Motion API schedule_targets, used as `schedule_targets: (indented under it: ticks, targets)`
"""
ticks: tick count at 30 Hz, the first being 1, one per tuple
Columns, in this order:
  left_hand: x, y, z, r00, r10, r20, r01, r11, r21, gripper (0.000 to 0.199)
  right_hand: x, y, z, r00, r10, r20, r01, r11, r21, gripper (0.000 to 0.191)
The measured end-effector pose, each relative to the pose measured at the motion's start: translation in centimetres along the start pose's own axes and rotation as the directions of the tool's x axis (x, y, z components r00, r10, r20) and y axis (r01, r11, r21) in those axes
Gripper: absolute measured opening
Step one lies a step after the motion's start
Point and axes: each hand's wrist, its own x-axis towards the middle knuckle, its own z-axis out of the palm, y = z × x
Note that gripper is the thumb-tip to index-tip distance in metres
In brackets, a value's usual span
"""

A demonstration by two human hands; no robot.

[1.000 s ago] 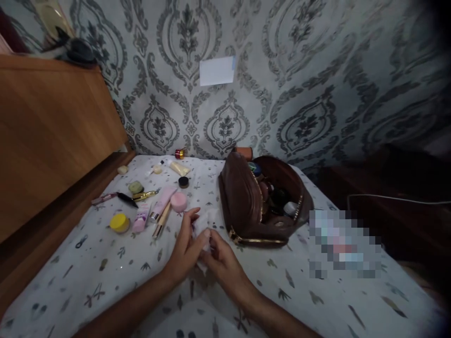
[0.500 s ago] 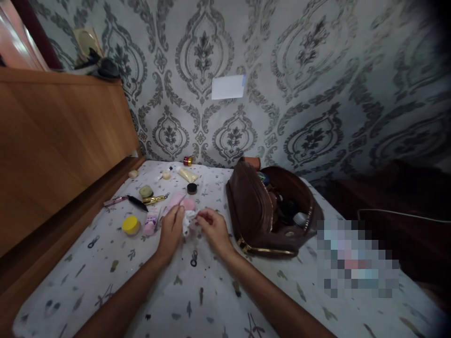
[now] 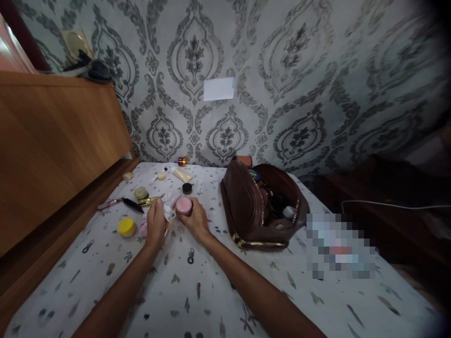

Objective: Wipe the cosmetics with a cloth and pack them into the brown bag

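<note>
My right grip (image 3: 198,220) is clamped around the pink jar (image 3: 183,206), its pink top facing me; I cannot tell whether the jar is raised or resting. It sits left of the middle of the patterned cloth (image 3: 197,291), near the black-lidded jar (image 3: 187,188), which lies on its far side. Just left of it, my left grip (image 3: 155,223) is pinched together on a crumpled white wipe (image 3: 169,212), over a purple-and-pink tube (image 3: 143,226) that it partly hides. Farther left stand the yellow-lidded jar (image 3: 126,227) and, beyond it, a black tube (image 3: 132,205). At the far edge are a cream tube (image 3: 182,175) and a red-and-gold jar (image 3: 182,161). Right of my grips, well apart, the brown bag (image 3: 243,202) gapes open with small items inside.
</note>
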Motion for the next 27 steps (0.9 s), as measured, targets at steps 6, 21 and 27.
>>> schedule_targets:
  ticks: [6,21,27]
  targets:
    - [-1.1,0.1,0.1,0.946,0.297,0.13,-0.319,0.922,0.219,0.027,-1.2,-0.1,0.4,0.978,-0.144,-0.152,0.165,0.977,0.137,0.032]
    - [-1.4,-0.7,0.2,0.757,0.413,0.507,-0.632,0.658,0.408,0.044,-4.0,-0.8,-0.3,0.952,-0.246,-0.182,0.273,0.952,0.141,0.028]
    - [0.1,-0.1,-0.3,0.887,0.229,0.401,-0.361,0.886,0.293,0.035,-3.8,-0.6,-0.5,0.944,-0.295,-0.147,0.322,0.919,0.229,0.052]
